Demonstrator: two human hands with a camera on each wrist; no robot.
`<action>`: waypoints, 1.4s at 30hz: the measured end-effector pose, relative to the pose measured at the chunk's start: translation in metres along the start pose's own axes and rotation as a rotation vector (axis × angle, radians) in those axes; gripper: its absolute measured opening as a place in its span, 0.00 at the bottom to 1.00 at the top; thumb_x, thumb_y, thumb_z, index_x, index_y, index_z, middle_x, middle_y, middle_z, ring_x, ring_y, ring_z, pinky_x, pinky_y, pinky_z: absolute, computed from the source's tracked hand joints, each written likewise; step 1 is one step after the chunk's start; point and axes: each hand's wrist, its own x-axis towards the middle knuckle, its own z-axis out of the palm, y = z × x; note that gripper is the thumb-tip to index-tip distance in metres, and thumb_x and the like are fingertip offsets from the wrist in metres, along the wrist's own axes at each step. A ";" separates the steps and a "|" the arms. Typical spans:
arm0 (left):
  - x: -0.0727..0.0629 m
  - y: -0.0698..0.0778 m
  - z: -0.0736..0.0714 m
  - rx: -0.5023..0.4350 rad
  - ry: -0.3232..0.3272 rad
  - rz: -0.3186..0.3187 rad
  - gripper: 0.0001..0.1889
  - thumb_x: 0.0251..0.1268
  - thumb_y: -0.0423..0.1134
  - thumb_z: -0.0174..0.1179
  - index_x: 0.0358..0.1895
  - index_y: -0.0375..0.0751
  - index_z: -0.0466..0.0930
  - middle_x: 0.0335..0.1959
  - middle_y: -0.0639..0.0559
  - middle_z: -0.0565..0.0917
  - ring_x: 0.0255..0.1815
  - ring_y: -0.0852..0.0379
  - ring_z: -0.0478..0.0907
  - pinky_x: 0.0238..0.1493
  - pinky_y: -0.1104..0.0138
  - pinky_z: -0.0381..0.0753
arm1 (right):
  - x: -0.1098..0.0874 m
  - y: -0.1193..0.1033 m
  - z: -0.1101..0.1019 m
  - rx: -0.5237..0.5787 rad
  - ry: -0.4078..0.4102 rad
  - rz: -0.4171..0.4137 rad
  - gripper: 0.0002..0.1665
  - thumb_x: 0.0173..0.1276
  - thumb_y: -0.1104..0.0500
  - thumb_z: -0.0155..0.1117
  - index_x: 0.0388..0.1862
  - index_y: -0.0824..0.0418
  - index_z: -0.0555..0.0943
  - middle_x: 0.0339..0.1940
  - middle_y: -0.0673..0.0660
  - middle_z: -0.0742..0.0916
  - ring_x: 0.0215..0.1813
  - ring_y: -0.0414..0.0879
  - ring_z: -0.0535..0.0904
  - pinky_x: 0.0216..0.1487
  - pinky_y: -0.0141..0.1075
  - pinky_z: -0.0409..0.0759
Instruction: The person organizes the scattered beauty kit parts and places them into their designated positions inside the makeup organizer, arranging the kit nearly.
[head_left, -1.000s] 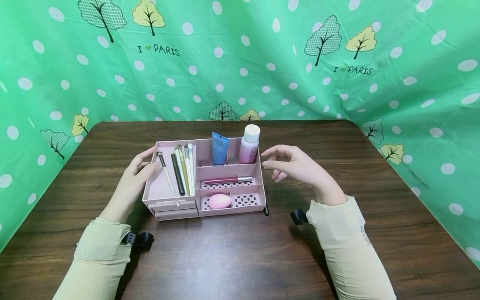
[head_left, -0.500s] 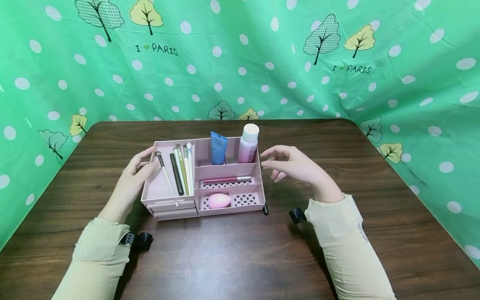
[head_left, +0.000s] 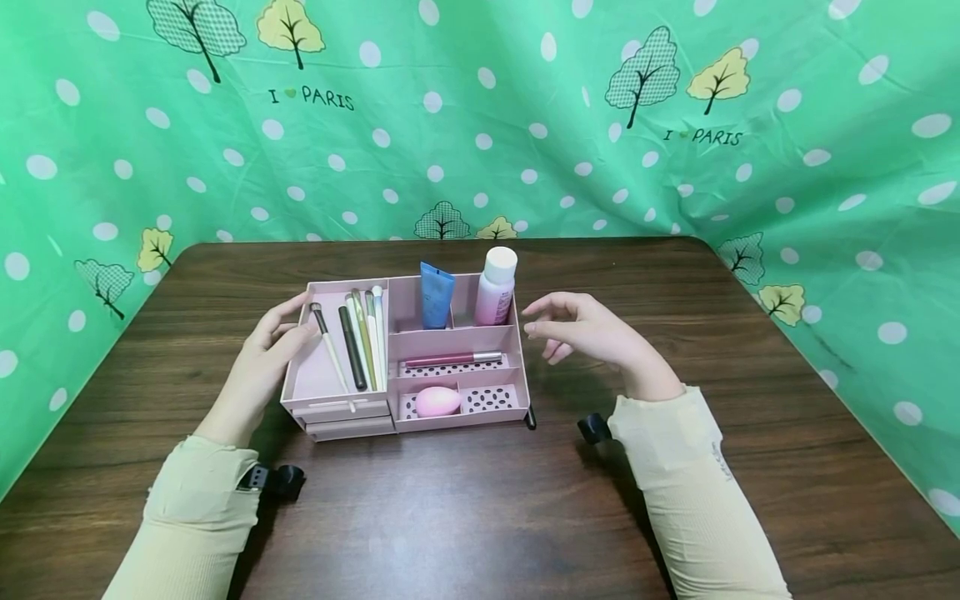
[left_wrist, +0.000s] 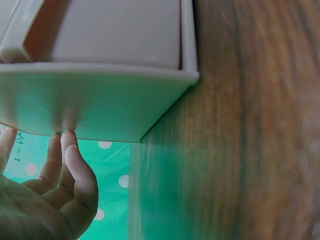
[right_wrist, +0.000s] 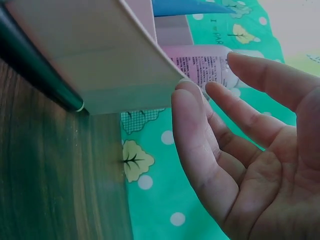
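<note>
A pink desk organizer stands on the table, holding several makeup brushes in its left tray. In its right compartments are a blue tube, a pink bottle with a white cap, a dark red lip gloss tube and a pink egg-shaped makeup sponge. My left hand rests its fingertips against the organizer's left side, by the far corner. At the right side, near the bottle, my right hand hovers with loosely bent fingers and nothing in its grasp.
A slim black stick-like item lies along the organizer's right side, its end showing at the front corner. Two small drawers sit under the brush tray. Behind the wooden table hangs a green dotted curtain.
The head view has shifted slightly, so everything sits a little further left. Both hands and the organizer's contents keep their places relative to each other.
</note>
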 end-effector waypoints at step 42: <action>0.000 -0.001 -0.001 -0.007 -0.004 0.000 0.29 0.75 0.51 0.53 0.76 0.59 0.61 0.43 0.66 0.77 0.46 0.70 0.74 0.47 0.75 0.71 | 0.021 0.037 0.010 0.057 -0.078 0.137 0.23 0.70 0.61 0.60 0.59 0.73 0.73 0.38 0.67 0.84 0.26 0.45 0.81 0.33 0.40 0.85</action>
